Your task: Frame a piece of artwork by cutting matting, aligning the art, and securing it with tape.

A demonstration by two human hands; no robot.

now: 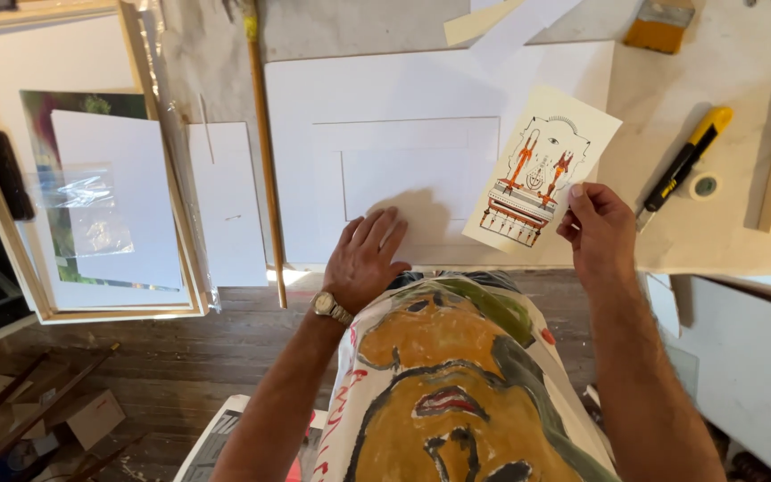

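My right hand pinches the lower right corner of a cream card printed with an orange and black drawing, holding it tilted over the worktable. My left hand, a watch on its wrist, lies flat with fingers spread on the lower edge of a white mat board. A smaller white window mat rests on that board, just above my left fingers. The card overlaps the board's right side.
A yellow-and-black utility knife and a small tape roll lie right of the card. A paintbrush sits at top right. A long wooden stick and a wooden frame holding prints lie at left.
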